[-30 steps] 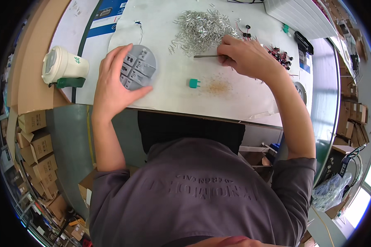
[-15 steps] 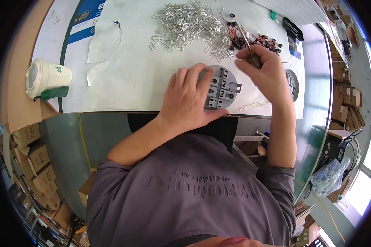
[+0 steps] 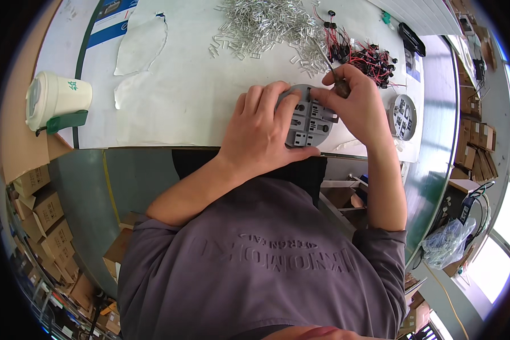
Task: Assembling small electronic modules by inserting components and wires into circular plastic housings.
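Observation:
My left hand (image 3: 259,122) is closed around the left side of a grey round plastic housing (image 3: 304,126) near the table's front edge. Its fingers lie on the upper rim and the thumb runs along the near side. Small slots, posts and square blocks show on the housing's upturned face. In my right hand (image 3: 361,110) is a screwdriver (image 3: 341,87), its dark handle in the curled fingers and its thin metal shaft pointing away from me. The thumb and fingertip of that hand are at the housing's upper right, and they hide part of it; whether they touch cannot be made out.
Beyond my hands lies a heap of small U-shaped metal pieces (image 3: 269,28). Black parts with red wires (image 3: 371,63) are piled to its right. A second grey round housing (image 3: 403,117) rests at the right, and a white lidded cup (image 3: 62,99) stands far left.
My right hand has come left and down to the housing, with the screwdriver still in it. My left hand keeps its hold. The view has shifted slightly.

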Motion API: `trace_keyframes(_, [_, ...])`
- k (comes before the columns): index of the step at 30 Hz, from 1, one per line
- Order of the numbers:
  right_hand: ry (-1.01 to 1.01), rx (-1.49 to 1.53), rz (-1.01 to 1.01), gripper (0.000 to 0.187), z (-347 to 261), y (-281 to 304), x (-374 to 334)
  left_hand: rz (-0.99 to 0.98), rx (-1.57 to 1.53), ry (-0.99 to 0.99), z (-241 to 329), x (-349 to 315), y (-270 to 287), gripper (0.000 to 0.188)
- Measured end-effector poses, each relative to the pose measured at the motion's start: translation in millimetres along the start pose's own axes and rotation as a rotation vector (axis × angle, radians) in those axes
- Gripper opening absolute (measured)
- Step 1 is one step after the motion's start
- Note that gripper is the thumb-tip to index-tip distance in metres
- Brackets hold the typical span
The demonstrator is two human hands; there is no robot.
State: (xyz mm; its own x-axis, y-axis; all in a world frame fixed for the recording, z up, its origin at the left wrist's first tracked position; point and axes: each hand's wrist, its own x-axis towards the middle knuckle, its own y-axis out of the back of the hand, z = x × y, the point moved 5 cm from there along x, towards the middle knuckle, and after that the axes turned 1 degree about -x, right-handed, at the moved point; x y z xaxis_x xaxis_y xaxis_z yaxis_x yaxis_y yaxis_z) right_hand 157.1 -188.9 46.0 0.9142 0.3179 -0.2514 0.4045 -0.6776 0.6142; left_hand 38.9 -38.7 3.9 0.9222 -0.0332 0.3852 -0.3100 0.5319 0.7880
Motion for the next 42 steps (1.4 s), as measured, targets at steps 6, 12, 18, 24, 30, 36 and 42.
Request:
trace_keyframes(6, [0.138,-0.124,0.110,0.015,21,17,-22,0.011,-0.012,0.011,0,-2,0,0.093])
trace_keyframes(12, [0.553,-0.178,0.140,0.028,26,-11,-39,-0.019,-0.028,-0.012,-1,0,0,0.095])
trace_keyframes(18, [0.586,-0.129,0.180,0.032,33,-10,-42,-0.032,-0.071,-0.032,-1,3,5,0.092])
trace_keyframes(24, [0.568,-0.086,0.262,0.032,33,-8,-59,-0.019,-0.127,-0.003,-27,9,38,0.074])
trace_keyframes(30, [0.508,-0.053,0.283,0.032,40,-16,-69,-0.027,-0.133,0.109,-61,4,52,0.054])
trace_keyframes(36, [0.535,0.121,0.267,0.030,51,-11,-58,-0.002,-0.363,0.170,-55,14,52,0.036])
trace_keyframes(42, [0.402,0.225,0.222,0.027,55,-11,-56,-0.147,-0.420,-0.002,-4,59,30,0.031])
